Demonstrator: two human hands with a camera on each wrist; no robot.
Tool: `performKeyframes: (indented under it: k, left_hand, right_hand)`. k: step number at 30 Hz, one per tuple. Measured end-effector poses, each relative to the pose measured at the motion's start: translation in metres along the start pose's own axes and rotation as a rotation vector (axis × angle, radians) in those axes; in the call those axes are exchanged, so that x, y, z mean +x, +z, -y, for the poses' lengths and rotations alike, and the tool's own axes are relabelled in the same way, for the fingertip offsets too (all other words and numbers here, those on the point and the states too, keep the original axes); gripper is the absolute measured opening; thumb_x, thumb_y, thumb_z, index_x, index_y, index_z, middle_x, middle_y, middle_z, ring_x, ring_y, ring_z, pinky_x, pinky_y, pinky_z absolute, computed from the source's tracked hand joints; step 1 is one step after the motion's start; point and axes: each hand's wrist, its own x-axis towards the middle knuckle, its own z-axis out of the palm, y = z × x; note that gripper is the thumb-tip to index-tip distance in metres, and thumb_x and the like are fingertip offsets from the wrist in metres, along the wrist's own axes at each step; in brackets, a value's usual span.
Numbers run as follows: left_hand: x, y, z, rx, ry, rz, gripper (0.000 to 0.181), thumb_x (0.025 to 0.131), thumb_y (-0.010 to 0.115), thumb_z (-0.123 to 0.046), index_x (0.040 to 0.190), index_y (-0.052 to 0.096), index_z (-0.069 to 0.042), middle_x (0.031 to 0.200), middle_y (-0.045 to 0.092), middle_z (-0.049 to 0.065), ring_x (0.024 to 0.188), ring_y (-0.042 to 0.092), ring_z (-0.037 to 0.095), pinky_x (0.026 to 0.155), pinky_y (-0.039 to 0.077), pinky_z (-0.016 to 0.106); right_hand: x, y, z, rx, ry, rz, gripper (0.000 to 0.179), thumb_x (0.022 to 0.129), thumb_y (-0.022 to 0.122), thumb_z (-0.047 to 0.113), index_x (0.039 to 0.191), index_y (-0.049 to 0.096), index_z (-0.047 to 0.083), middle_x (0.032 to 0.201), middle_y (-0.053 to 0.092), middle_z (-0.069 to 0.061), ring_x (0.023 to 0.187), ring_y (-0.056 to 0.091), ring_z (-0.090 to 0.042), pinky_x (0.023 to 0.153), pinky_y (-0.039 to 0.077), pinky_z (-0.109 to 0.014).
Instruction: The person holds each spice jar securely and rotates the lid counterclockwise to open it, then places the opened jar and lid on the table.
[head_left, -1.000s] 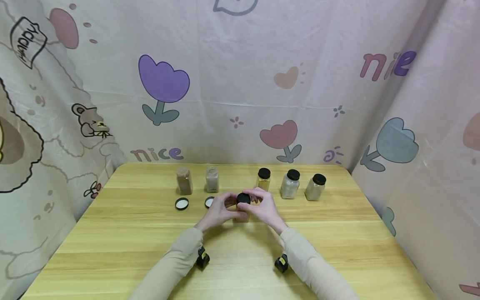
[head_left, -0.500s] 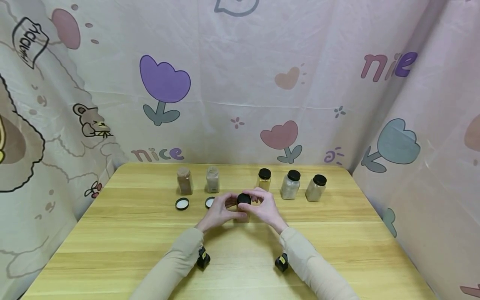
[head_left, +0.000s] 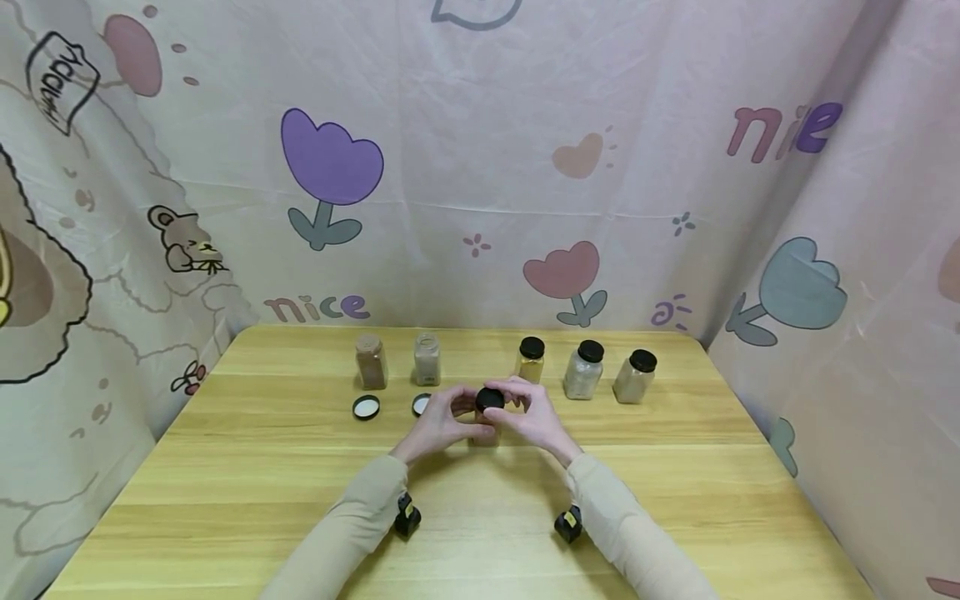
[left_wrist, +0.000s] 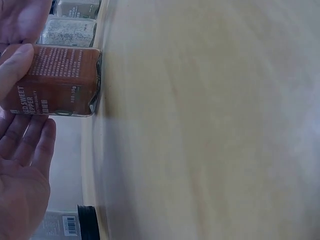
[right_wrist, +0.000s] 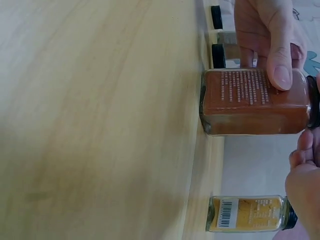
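Note:
Near the table's middle stands a spice jar [left_wrist: 60, 82] of red-brown powder, its label partly reading "sweet pepper" in the left wrist view. My left hand [head_left: 442, 423] grips the jar's glass body, the thumb lying across the near face. From the other side, my right hand [head_left: 537, 422] pinches the jar's black lid [head_left: 490, 399] between thumb and fingers. The lid sits on the jar's top; whether it is loose cannot be seen. In the right wrist view, the same jar body [right_wrist: 250, 102] is upright against the table, with the left thumb on it.
Behind on the left stand two lidless jars, one brown [head_left: 371, 364] and one greyish [head_left: 427, 362]. Black lids, one [head_left: 366, 407] fully visible, lie before them. Behind on the right are black-capped jars: yellow [head_left: 530, 362], whitish [head_left: 583, 373] and pale beige [head_left: 633, 379].
My right hand and wrist have shifted slightly to the right, around the lid. The left hand stays on the jar, and the jar keeps its place.

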Motion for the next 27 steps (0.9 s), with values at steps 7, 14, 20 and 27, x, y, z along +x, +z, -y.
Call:
performKeyframes:
  k: [7,14,20,27]
  left_hand:
    - [0.0,0.002,-0.002,0.02,-0.009,-0.01,0.049,0.077,0.088,-0.012,0.118,0.064,0.001,0.117,0.07,0.019,0.111,0.07,0.033,0.1,0.057,0.04]
    - [0.0,0.002,-0.001,0.022,-0.014,-0.018,0.049,0.078,0.087,-0.012,0.119,0.064,0.002,0.117,0.07,0.019,0.111,0.07,0.032,0.099,0.057,0.04]
    - [-0.001,0.002,-0.001,0.019,-0.015,-0.014,0.049,0.078,0.087,-0.011,0.118,0.064,0.001,0.117,0.071,0.018,0.11,0.07,0.031,0.098,0.058,0.039]
    - [-0.001,0.001,-0.003,-0.016,-0.028,0.006,0.048,0.079,0.087,-0.012,0.119,0.063,0.001,0.117,0.07,0.019,0.109,0.07,0.031,0.098,0.057,0.043]
  right_hand:
    - [0.0,0.0,-0.025,-0.063,0.032,0.011,0.042,0.088,0.075,0.004,0.128,0.065,0.0,0.118,0.067,-0.019,0.097,0.046,-0.039,0.078,0.038,-0.038]
    - [0.003,0.007,-0.034,-0.092,0.031,-0.102,0.048,0.081,0.084,0.01,0.125,0.067,0.01,0.108,0.062,-0.014,0.091,0.045,-0.031,0.074,0.036,-0.033]
    - [0.004,0.007,-0.032,-0.112,0.034,-0.122,0.044,0.079,0.085,0.01,0.12,0.07,0.008,0.108,0.068,-0.013,0.091,0.049,-0.026,0.077,0.037,-0.029]
    - [0.002,0.003,-0.032,-0.107,0.03,-0.091,0.038,0.082,0.082,0.009,0.118,0.072,0.006,0.112,0.072,-0.014,0.091,0.051,-0.028,0.077,0.037,-0.027]
